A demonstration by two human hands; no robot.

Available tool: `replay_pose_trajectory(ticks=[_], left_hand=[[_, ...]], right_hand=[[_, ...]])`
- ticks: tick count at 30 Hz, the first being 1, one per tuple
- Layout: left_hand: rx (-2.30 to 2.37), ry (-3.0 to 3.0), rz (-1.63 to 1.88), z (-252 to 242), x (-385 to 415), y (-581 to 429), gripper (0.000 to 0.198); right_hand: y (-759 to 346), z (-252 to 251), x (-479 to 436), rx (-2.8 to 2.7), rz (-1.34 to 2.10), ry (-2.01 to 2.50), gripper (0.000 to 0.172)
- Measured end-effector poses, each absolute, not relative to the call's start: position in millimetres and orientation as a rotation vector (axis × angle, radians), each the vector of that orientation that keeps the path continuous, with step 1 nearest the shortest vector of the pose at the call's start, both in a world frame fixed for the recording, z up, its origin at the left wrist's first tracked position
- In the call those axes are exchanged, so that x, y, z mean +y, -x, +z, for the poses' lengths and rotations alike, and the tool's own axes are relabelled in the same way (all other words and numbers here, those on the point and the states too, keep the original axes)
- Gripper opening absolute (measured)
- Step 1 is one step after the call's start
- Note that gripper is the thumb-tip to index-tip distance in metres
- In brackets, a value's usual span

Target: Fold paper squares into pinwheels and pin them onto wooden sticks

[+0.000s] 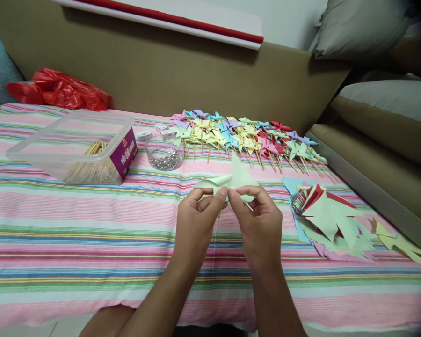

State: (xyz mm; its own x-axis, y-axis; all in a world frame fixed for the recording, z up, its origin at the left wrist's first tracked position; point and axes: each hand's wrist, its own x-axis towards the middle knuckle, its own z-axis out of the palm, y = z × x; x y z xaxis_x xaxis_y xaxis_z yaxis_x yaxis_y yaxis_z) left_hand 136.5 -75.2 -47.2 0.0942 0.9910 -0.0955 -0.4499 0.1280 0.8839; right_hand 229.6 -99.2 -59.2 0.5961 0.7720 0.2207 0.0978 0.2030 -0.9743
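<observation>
Between my two hands, above the striped cloth, is a pale green paper pinwheel [241, 174], partly folded, one pointed blade standing up at the back. My left hand [201, 210] pinches its left side, thumb pressed near the middle of the paper. From the other side my right hand [256, 213] grips it too, the two thumb tips almost touching. A left blade curls over toward the centre. My fingers hide the underside of the paper and whatever may be at its centre.
A clear plastic box [56, 135] with wooden sticks [94, 166] stands left, beside a round tub [165, 159] of small metallic pieces. Finished pinwheels [231, 133] on sticks lie at the back. Cut paper sheets [333, 220] lie right. A red plastic bag [66, 89] rests back left.
</observation>
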Motion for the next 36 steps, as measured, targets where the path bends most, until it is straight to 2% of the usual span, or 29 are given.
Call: replay_pose_trajectory(ticks=[31, 33, 36], left_hand=[[0.883, -0.943, 1.211, -53, -71, -134, 0.026], [0.884, -0.955, 1.217, -51, -70, -133, 0.027], [0.901, -1.031, 1.22, -47, -67, -127, 0.03]], right_hand=[[-217, -55, -98, -0.793, 0.472, 1.334, 0.023], [-218, -55, -98, -0.795, 0.473, 1.262, 0.033], [-225, -55, -98, -0.825, 0.469, 1.18, 0.075]])
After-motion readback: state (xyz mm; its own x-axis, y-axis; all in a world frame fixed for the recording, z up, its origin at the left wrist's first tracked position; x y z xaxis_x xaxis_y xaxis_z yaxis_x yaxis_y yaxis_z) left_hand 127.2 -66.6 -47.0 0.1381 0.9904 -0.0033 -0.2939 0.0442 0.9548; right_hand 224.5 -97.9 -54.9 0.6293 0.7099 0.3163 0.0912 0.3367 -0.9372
